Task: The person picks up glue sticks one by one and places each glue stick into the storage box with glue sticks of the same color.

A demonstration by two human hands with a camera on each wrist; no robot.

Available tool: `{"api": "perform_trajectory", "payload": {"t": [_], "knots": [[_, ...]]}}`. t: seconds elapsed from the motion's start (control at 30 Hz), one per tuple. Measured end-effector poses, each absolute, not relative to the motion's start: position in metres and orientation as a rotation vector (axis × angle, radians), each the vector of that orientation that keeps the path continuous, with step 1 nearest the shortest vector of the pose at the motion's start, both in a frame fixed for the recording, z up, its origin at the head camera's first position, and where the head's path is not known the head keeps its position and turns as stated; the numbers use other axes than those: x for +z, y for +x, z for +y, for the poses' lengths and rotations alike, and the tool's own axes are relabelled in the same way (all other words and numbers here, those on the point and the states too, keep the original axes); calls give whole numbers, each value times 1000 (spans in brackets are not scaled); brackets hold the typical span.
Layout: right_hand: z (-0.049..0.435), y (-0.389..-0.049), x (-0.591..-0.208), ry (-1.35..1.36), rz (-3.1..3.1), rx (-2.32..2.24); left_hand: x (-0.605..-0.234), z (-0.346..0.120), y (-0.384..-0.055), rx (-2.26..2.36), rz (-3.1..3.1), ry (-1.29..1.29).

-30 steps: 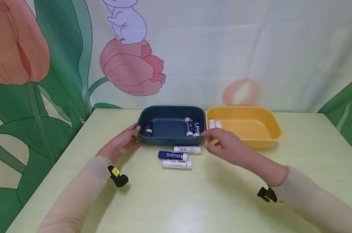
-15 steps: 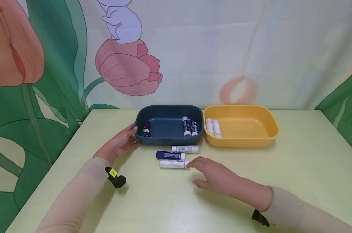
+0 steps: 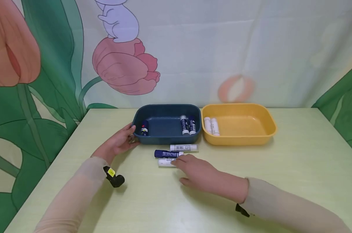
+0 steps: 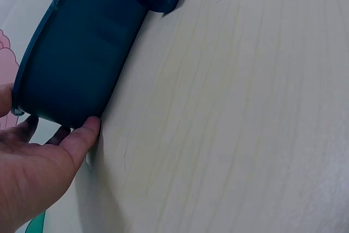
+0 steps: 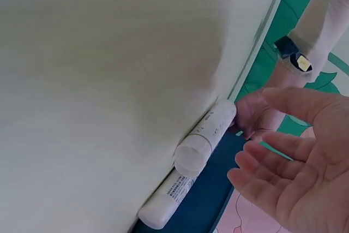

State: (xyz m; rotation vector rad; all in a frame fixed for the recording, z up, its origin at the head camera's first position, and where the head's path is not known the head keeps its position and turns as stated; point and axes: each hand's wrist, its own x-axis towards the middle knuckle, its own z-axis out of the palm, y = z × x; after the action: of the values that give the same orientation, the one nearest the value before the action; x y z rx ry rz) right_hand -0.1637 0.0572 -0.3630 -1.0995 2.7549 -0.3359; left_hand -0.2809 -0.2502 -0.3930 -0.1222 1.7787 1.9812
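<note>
My left hand point(image 3: 119, 142) grips the left end of a blue bin point(image 3: 164, 140), its thumb at the rim and fingers against the outer wall in the left wrist view. In front of the bin lie a white glue stick point(image 3: 185, 148), a dark blue glue stick point(image 3: 165, 154) and a nearer white glue stick point(image 3: 165, 162). My right hand point(image 3: 200, 173) reaches over the nearer white one, covering its right end in the head view. In the right wrist view the right hand's fingers are spread beside that white glue stick point(image 5: 204, 135), with nothing held.
Inside the blue bin are three dark blue glue sticks, one at the left point(image 3: 144, 128) and two at the right. A yellow bin point(image 3: 240, 140) stands against its right side, with two white glue sticks point(image 3: 214, 127) inside. A printed cloth point(image 3: 193, 58) hangs behind the table.
My right hand has come down from between the bins to the loose glue sticks, moving left over the nearer white one. The left hand keeps its grip on the blue bin.
</note>
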Motion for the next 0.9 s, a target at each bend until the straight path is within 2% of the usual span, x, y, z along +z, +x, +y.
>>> {"api": "perform_trajectory", "payload": {"t": [0.33, 0.9], "knots": [[24, -195, -369, -1064, 2824, -123, -391, -249, -280, 1975, 1785, -127], [10, -195, -385, -1072, 2924, 142, -390, -249, -280, 1972, 1782, -139]]}}
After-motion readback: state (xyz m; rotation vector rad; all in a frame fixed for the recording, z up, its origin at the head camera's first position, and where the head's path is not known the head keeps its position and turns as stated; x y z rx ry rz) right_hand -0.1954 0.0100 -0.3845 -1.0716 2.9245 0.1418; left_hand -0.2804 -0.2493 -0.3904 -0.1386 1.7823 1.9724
